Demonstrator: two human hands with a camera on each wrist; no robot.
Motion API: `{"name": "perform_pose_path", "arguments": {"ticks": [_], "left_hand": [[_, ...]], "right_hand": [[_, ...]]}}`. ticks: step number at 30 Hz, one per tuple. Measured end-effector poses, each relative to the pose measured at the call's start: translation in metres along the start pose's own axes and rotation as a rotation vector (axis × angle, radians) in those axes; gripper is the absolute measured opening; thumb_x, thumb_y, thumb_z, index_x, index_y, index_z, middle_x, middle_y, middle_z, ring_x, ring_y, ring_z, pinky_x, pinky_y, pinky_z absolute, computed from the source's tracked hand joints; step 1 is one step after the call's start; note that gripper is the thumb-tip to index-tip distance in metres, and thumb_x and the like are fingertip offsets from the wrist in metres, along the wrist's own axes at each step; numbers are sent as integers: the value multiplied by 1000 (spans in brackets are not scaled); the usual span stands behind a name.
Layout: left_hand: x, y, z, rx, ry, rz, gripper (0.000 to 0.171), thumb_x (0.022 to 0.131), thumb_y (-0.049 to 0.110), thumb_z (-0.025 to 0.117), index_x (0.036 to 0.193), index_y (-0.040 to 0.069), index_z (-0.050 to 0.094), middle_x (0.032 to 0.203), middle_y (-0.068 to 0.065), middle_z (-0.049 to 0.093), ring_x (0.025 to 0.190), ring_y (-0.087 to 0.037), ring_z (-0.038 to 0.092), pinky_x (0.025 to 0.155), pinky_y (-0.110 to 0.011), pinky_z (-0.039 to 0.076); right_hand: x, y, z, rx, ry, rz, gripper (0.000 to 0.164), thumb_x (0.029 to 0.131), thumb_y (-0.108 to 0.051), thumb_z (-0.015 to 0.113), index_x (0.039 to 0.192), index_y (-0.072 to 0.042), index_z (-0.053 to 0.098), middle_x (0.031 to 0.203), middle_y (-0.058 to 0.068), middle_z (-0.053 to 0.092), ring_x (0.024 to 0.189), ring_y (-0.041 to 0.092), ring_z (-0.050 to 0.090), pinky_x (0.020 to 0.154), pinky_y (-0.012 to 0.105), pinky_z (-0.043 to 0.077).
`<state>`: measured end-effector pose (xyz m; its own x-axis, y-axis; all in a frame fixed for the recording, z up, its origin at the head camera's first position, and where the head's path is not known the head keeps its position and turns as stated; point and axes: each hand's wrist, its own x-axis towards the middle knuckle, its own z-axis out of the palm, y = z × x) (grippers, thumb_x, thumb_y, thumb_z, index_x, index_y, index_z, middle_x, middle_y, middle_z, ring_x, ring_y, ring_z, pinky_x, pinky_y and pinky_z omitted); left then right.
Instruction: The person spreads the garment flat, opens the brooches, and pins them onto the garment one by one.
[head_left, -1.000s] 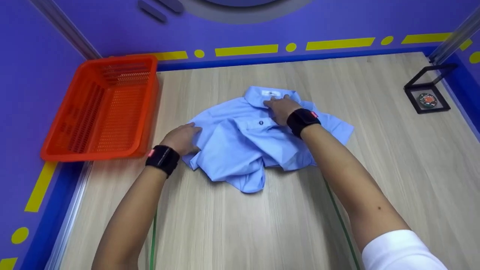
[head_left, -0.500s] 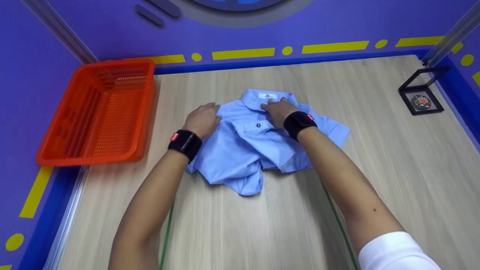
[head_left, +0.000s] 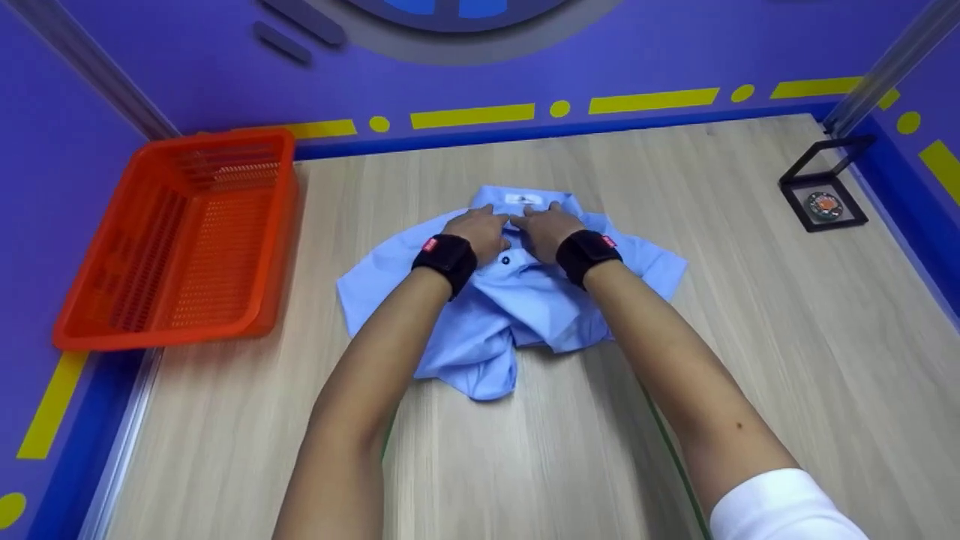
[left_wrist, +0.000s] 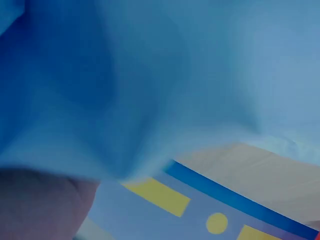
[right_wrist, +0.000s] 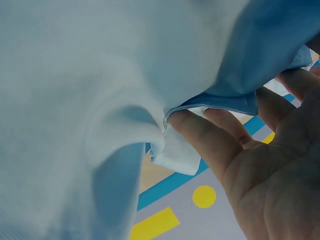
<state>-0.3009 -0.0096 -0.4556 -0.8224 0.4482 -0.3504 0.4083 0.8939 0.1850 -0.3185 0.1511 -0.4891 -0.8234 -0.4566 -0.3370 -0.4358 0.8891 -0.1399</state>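
A light blue short-sleeved shirt [head_left: 570, 307] lies crumpled on the wooden table, its collar with a white label [head_left: 523, 199] toward the back wall. My left hand [head_left: 480, 229] rests on the collar's left side, thumb apart from the fingers. Close beside it, my right hand [head_left: 547, 231] touches the collar's right side. Seen from the right wrist, the right hand's fingers [right_wrist: 210, 140] are extended against the collar edge. In the left wrist view blurred blue cloth [left_wrist: 150, 75] fills most of the picture, and only part of the hand [left_wrist: 45, 205] shows.
A red plastic basket [head_left: 259, 300] stands at the table's left. A black-framed clear display case [head_left: 806, 217] with a round chip inside sits at the back right. Purple walls with yellow marks [head_left: 472, 116] bound the table [head_left: 750, 300] at back and sides.
My left hand has moved right and away from me, from the shirt's left sleeve along the shoulder to the collar. The right hand stays at the collar. The left sleeve is now spread outward.
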Motion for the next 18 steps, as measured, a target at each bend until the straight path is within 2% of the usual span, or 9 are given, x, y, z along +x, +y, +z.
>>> {"name": "perform_pose_path", "arguments": {"ticks": [2,4,7,9,12,16,18], "left_hand": [[5,-1,3,7,-21,5,54,94,33,52,144,20,36,149,-17,26,137,-30,23,108,-42,24],[11,-2,5,20,-25,31,52,92,31,56,140,20,42,143,-17,37,132,-30,33,105,-42,30],[17,-5,6,39,-11,66,41,88,28,61,125,11,56,124,-15,56,116,-27,50,96,-40,40],[18,-6,5,57,-4,81,34,85,27,63,112,8,62,108,-12,64,104,-26,57,90,-39,43],[19,-7,4,90,-18,84,29,84,28,64,105,8,66,101,-10,66,98,-26,59,88,-39,44],[23,-7,5,136,-16,94,24,84,27,64,102,12,67,101,-9,66,99,-26,59,88,-39,44],[25,-6,6,152,-16,78,21,84,26,62,98,11,67,101,-9,66,99,-26,58,88,-39,44]], "right_hand": [[0,-1,1,-1,8,-1,53,93,-21,46,145,-22,34,147,12,32,117,46,38,94,52,38],[-1,-2,1,-5,17,6,53,93,-21,47,144,-23,36,147,11,33,115,44,39,92,51,39],[-4,-4,0,-4,35,15,51,93,-21,47,143,-23,37,147,9,34,113,42,40,90,51,41],[-6,-6,1,5,44,13,51,93,-21,47,143,-22,37,147,9,34,113,42,40,88,51,42],[-7,-7,1,22,52,2,50,94,-21,46,143,-19,38,147,10,34,116,43,39,90,51,41],[-7,-6,1,43,63,5,48,94,-21,45,141,-19,40,146,10,35,115,41,40,89,50,41],[-7,-5,1,49,66,6,48,93,-21,45,141,-19,41,146,10,35,113,41,41,87,50,43]]}}
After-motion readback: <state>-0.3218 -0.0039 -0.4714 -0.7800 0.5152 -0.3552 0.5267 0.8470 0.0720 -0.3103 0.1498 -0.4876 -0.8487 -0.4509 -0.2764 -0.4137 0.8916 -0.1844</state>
